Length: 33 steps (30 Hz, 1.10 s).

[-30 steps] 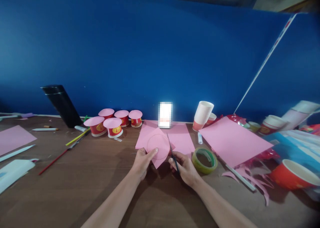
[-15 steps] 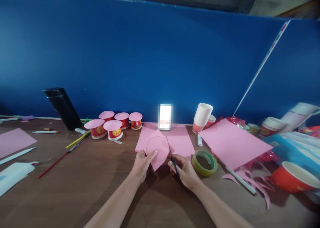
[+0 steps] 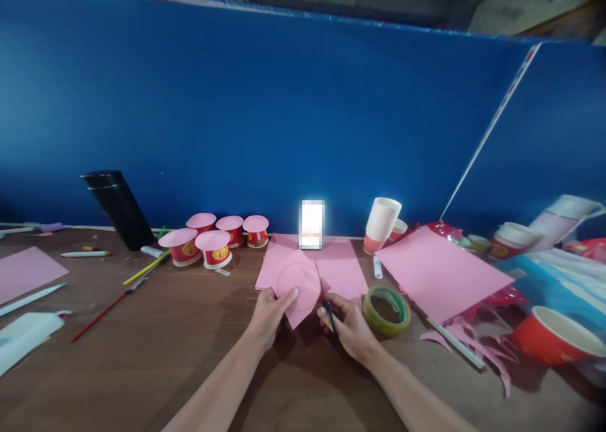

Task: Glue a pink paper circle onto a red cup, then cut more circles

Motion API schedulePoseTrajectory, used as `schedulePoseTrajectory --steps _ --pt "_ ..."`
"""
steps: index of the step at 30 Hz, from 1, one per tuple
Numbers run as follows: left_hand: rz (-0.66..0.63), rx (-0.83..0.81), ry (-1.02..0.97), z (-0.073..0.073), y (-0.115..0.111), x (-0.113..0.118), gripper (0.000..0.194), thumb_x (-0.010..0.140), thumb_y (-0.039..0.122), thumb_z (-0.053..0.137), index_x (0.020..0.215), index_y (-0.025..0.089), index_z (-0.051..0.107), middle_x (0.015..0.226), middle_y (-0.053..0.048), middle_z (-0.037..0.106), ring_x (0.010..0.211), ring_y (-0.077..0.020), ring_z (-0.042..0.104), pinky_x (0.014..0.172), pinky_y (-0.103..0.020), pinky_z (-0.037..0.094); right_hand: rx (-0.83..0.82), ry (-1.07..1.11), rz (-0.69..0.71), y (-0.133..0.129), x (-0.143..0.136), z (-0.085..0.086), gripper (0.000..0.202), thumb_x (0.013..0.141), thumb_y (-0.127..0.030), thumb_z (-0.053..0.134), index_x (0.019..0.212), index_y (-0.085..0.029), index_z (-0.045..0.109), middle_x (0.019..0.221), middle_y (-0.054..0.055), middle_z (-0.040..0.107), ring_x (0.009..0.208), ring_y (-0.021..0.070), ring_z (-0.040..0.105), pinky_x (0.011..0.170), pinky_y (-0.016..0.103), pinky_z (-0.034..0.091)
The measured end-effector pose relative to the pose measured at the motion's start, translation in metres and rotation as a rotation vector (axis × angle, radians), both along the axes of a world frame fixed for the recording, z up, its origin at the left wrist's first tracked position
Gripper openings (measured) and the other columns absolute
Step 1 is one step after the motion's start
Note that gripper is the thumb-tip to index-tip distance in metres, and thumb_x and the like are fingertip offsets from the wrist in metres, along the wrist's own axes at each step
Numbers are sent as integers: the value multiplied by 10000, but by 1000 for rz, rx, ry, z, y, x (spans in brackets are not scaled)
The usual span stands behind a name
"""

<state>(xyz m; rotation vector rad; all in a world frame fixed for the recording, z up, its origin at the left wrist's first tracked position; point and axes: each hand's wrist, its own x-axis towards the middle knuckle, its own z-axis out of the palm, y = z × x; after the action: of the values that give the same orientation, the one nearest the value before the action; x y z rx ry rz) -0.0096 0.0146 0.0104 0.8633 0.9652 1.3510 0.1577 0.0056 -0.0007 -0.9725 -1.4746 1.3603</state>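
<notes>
Pink sheet (image 3: pixel 305 280): it is held between both hands, above the table (image 3: pixel 189 362), and carries a drawn circle.
Left hand (image 3: pixel 269 315): fingers are pinching this sheet, with the thumb inside the circle.
Right hand (image 3: pixel 349 323): fingers are closed around the handles of the scissors (image 3: pixel 329 313), blades at the sheet's right side.
Line risk: blades could, I judge, stray inside the circle if the sheet turns or bends.
Pile risk: a low blade tip might nick the paper pile (image 3: pixel 348 261) behind.
Cup marks: red cups (image 3: pixel 220 255) show gold emblems; characters too small for reading.
Screen (image 3: pixel 311 223): pixelated, nothing readable.
</notes>
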Motion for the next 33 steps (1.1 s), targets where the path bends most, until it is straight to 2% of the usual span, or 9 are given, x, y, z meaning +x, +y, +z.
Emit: schedulePoseTrajectory --steps 8,16,22,33 --pt "19 -1 7 2 0 0 404 620 315 708 907 37 646 733 -119 679 664 -206 622 640 -311 490 -14 -21 -11 0 1 1 356 723 -456 605 887 -142 576 562 -32 472 492 82 422 446 195 371" --pt "31 9 -9 4 0 1 414 599 315 722 919 61 652 748 -108 686 666 -197 626 622 -286 489 -16 -39 2 1 2 -3 332 741 -424 598 915 -142 569 569 -32 458 501 82 414 440 191 376" --pt "42 10 -4 5 0 0 357 584 320 728 835 74 664 724 -92 686 658 -195 628 634 -291 491 -37 -27 5 1 1 -2 323 734 -435 600 887 -152 570 547 -45 438 471 77 393 413 188 366" --pt "54 3 -15 1 1 0 355 591 322 726 831 73 646 758 -107 687 668 -197 629 630 -290 487 6 -58 -5 1 2 0 339 734 -446 596 893 -147 583 543 -50 428 472 73 392 427 190 365"
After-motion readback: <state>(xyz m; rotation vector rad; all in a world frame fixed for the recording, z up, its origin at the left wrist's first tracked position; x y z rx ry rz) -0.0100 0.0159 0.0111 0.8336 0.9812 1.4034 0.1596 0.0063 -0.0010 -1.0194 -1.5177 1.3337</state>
